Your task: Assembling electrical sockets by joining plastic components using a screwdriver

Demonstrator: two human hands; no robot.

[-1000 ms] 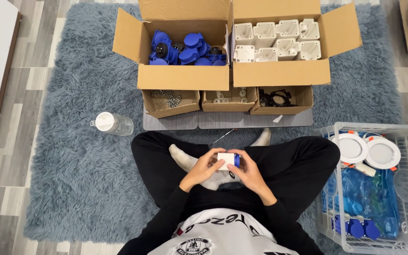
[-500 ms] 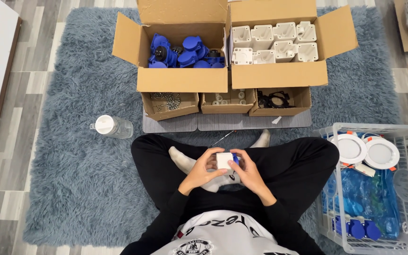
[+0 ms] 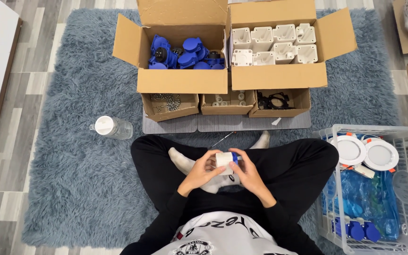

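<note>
I sit cross-legged on a shaggy blue-grey rug (image 3: 72,189). Both hands meet over my lap around one small part: a white plastic housing with a blue piece (image 3: 226,160) showing at its right end. My left hand (image 3: 200,173) cups it from the left and below. My right hand (image 3: 247,174) grips it from the right, fingers wrapped over the blue end. Ahead stand two open cardboard boxes, one with several blue socket parts (image 3: 180,54), the other with several white housings (image 3: 275,45).
Three small cardboard trays (image 3: 227,101) with screws, small white parts and black rings sit in front of the boxes. A clear bottle (image 3: 112,127) lies to the left. A thin screwdriver (image 3: 223,139) lies by my feet. A clear crate (image 3: 378,189) on the right holds round white lamps, blue bags and blue assembled pieces.
The part has been turned slightly in my hands, with its white face now more toward the camera. Hands stay over the lap.
</note>
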